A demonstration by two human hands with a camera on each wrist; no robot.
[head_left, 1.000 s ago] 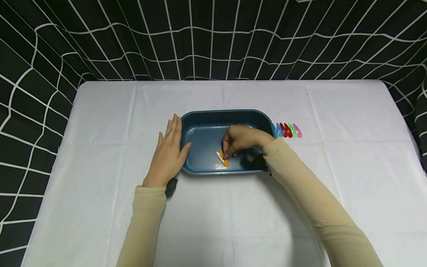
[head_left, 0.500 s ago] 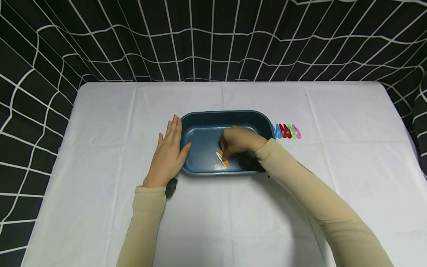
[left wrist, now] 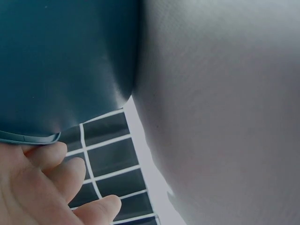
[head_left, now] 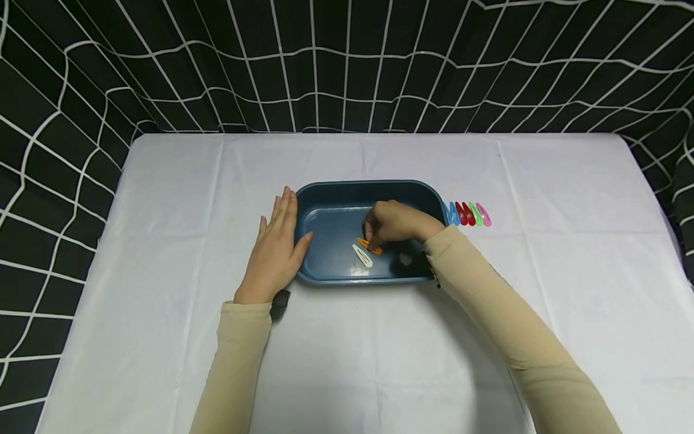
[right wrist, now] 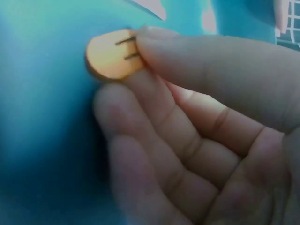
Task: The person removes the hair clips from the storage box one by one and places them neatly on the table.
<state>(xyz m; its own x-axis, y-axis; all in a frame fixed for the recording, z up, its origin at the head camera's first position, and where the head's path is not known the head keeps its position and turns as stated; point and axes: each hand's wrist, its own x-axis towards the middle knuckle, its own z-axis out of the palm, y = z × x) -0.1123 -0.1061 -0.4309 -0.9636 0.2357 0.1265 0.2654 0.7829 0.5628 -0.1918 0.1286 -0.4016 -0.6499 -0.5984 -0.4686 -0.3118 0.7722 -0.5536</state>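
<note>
Inside the blue plastic basin (head_left: 331,241), my right hand (head_left: 396,222) pinches an orange snap hair clip (head_left: 375,249) between thumb and fingers. The right wrist view shows the rounded end of this orange clip (right wrist: 110,55) sticking out past the thumb tip. Just below it in the head view, a white hair clip (head_left: 362,256) lies on the basin floor. My left hand (head_left: 271,250) rests against the basin's left end with straight fingers, its thumb over the rim. In the left wrist view, fingers (left wrist: 65,178) show beside the basin's wall (left wrist: 70,61).
Right of the basin, a row of hair clips lies on the white tablecloth (head_left: 569,289): blue (head_left: 453,214), red (head_left: 465,214), green (head_left: 476,214) and pink (head_left: 484,215). The basin's right wall partly hides the row's left end. Black cloth with white netting (head_left: 347,66) surrounds the table.
The orange clip, which lay against the white one, is now lifted up and away from it in my right hand. The white clip shows whole. My left hand has stayed put.
</note>
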